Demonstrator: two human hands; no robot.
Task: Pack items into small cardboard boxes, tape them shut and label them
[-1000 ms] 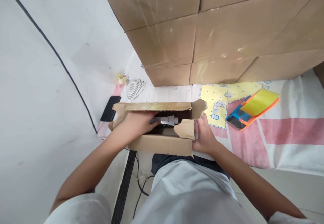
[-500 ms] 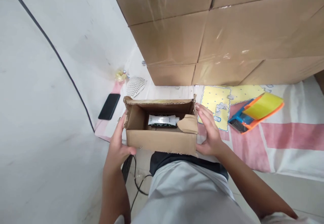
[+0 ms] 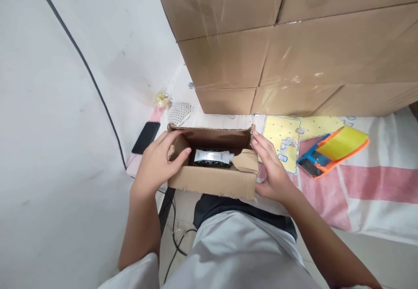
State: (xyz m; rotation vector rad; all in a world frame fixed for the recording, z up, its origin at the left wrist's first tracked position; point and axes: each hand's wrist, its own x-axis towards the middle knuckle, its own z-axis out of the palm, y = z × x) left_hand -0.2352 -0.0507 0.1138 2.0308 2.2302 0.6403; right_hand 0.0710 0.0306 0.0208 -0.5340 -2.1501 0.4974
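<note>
A small open cardboard box (image 3: 212, 182) rests at the near edge of a cloth-covered table. Inside it lies a white tube (image 3: 214, 156) on top of a dark item. My left hand (image 3: 156, 164) presses the box's left flap inward, fingers over its left wall. My right hand (image 3: 272, 171) holds the right wall, fingers on the right flap (image 3: 246, 160), which is folded into the box.
Large stacked cardboard boxes (image 3: 287, 45) fill the back. An orange and blue tape dispenser (image 3: 333, 151) with yellow tape lies right. A black phone (image 3: 146, 137) and a white perforated mouse (image 3: 180, 113) lie left by the white wall, where a black cable (image 3: 98, 88) runs.
My left hand came out of the box, went to its outer left side, and now sits over the left flap. The back flap has been folded up. The right hand moved up the right wall.
</note>
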